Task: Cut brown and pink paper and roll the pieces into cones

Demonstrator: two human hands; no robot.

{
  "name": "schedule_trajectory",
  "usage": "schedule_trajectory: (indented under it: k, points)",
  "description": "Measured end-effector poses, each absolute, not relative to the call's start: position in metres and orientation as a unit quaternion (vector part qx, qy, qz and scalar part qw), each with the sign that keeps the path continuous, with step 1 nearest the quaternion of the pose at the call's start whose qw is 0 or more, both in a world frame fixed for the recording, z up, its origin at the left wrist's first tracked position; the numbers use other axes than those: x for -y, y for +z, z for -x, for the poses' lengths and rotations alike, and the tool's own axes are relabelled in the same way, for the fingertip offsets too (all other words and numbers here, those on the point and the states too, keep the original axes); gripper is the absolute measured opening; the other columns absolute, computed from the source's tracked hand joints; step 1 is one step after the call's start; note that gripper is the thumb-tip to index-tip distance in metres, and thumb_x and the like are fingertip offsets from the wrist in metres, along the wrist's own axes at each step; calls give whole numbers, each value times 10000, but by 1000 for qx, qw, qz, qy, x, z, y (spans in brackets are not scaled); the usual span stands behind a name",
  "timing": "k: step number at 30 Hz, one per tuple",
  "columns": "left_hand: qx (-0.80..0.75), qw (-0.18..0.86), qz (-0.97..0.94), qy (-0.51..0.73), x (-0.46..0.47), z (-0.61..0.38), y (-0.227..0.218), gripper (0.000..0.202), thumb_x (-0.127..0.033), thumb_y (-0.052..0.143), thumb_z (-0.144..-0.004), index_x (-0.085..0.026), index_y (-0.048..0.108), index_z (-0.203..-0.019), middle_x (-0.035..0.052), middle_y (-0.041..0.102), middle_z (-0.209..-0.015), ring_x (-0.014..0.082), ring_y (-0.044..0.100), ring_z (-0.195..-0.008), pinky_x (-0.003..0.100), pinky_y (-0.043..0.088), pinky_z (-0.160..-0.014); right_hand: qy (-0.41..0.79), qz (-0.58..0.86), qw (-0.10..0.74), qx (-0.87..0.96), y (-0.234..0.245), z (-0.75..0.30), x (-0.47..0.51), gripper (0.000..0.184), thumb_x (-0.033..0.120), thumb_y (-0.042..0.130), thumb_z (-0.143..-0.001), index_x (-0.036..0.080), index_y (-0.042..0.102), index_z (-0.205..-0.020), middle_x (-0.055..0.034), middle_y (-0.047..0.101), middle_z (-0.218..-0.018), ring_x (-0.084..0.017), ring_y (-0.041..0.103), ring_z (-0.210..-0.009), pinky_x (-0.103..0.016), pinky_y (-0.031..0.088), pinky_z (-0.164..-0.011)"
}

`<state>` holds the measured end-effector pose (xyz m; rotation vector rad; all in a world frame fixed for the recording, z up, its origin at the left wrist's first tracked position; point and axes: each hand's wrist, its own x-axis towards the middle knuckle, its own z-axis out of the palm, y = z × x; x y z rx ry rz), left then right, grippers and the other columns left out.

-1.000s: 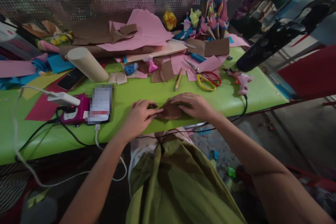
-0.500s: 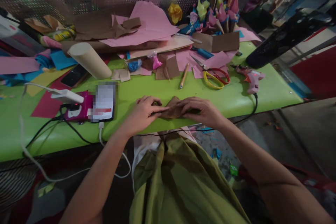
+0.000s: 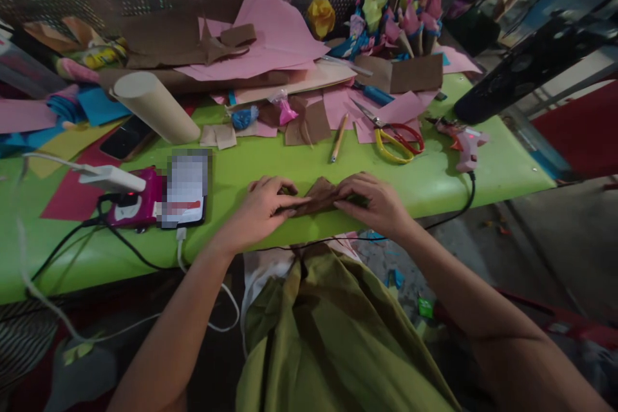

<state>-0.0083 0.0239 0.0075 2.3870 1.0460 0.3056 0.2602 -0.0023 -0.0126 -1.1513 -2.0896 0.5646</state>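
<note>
A small folded piece of brown paper lies near the front edge of the green table, between my hands. My left hand pinches its left end, the index finger stretched along it. At the right end, my right hand grips the paper between thumb and fingers. The paper's middle rises to a creased point; both of its ends are hidden under my fingers. Beyond my hands lie a pencil and scissors with red and yellow handles.
A pink glue gun with a black cord rests at the right. To the left are a phone, a magenta power strip and a cardboard tube. Pink paper and paper flowers crowd the back of the green table.
My right hand has shifted slightly up, and more of the brown paper's middle shows. My left hand keeps its hold. The view has moved slightly.
</note>
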Motion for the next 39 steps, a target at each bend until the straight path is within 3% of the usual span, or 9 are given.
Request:
schedule_trajectory:
  k: [12, 26, 39]
  points:
    - [-368, 263, -884, 115, -27, 12, 6, 405, -222, 550, -972, -420, 657, -1309, 39, 634, -1199, 237, 565, -1139, 430, 422, -1003, 206, 477, 329, 788, -15, -253, 1, 142, 260, 600, -923, 228, 570, -788, -65, 675, -873, -233, 611, -850, -378, 468, -780]
    - [-381, 269, -877, 116, -27, 8, 9, 379, -223, 605, -940, -379, 688, -1276, 45, 643, -1182, 248, 578, -1136, 440, 425, -1019, 206, 515, 316, 770, -13, -247, 3, 175, 247, 586, -914, 232, 518, -754, -55, 606, -854, -225, 578, -821, -359, 447, -721]
    - [-387, 276, -871, 124, -27, 7, 9, 324, -197, 630, -926, -373, 742, -1173, 36, 651, -1148, 251, 578, -1133, 454, 420, -1007, 192, 523, 312, 770, -13, -245, 6, 184, 243, 582, -918, 236, 499, -754, -59, 606, -871, -224, 580, -807, -367, 446, -710]
